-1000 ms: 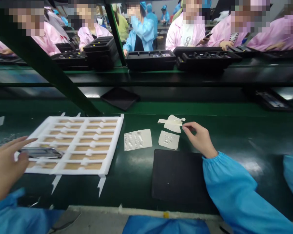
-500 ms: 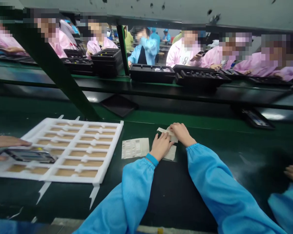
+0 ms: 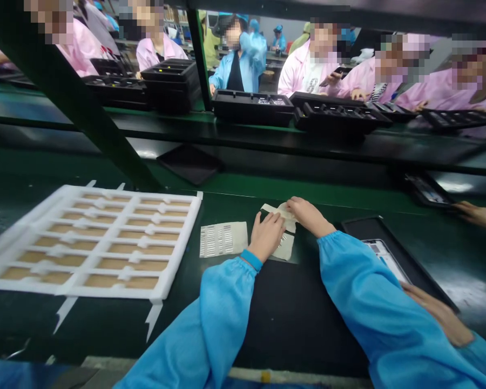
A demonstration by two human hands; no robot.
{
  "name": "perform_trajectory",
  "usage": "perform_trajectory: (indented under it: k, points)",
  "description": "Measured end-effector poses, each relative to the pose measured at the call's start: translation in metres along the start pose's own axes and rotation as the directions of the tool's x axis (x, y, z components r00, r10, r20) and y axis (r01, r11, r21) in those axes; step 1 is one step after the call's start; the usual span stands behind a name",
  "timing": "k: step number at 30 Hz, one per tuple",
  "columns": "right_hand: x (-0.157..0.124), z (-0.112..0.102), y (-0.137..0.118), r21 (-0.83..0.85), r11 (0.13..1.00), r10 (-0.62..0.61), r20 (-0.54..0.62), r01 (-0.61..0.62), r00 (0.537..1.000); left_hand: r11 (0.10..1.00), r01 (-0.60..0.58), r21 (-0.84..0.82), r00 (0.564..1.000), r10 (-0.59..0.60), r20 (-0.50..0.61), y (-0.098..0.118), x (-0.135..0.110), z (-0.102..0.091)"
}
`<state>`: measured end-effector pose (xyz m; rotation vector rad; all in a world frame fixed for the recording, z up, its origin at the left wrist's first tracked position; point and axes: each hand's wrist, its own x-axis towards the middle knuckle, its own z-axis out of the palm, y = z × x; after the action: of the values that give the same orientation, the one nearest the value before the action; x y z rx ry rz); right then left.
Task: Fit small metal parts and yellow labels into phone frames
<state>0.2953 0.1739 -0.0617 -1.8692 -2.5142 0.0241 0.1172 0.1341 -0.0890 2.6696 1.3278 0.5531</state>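
In the head view my left hand (image 3: 267, 233) lies with its fingers stretched out, pressing on a pale sheet (image 3: 284, 249) with small silvery strips on it. My right hand (image 3: 308, 216) is closed at the sheet's upper edge, its fingers bent over a piece of pale backing paper (image 3: 281, 214). The fingertips are partly hidden. Just left of my hands, flat on the green surface, is a second sheet (image 3: 238, 237) with rows of silvery strips. A black mat (image 3: 295, 313) lies below both hands, between my forearms.
A white foam tray (image 3: 182, 243) with compartments is taped down at the left. At the right, a co-worker's hand (image 3: 441, 313) touches a black tray (image 3: 413, 259) holding a phone-like part (image 3: 383, 254). Black trays (image 3: 251, 111) line the far bench. A green post (image 3: 81, 102) slants across the left.
A black tray with a phone-like part has appeared beside my right forearm. The person's hand holding a device over the foam tray has gone. My hands stay at the sheet.
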Motion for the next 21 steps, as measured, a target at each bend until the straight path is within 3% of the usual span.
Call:
perform_trajectory:
  k: [6,12,21]
  points:
    - [-0.007,-0.009,0.002,-0.06,0.996,-0.064,0.038,0.066,0.997,1.0,-0.011,-0.009,1.0,0.011,-0.01,0.0,0.0,-0.001]
    - [-0.011,-0.009,-0.016,-0.213,0.973,-0.08,0.05,0.089,0.996,1.0,-0.01,-0.004,1.0,0.01,-0.015,0.002,0.0,-0.002]
    - [-0.01,0.001,-0.012,-0.303,0.953,-0.006,0.001,0.006,1.0,1.0,-0.027,0.015,0.999,0.027,-0.023,0.003,-0.001,-0.002]
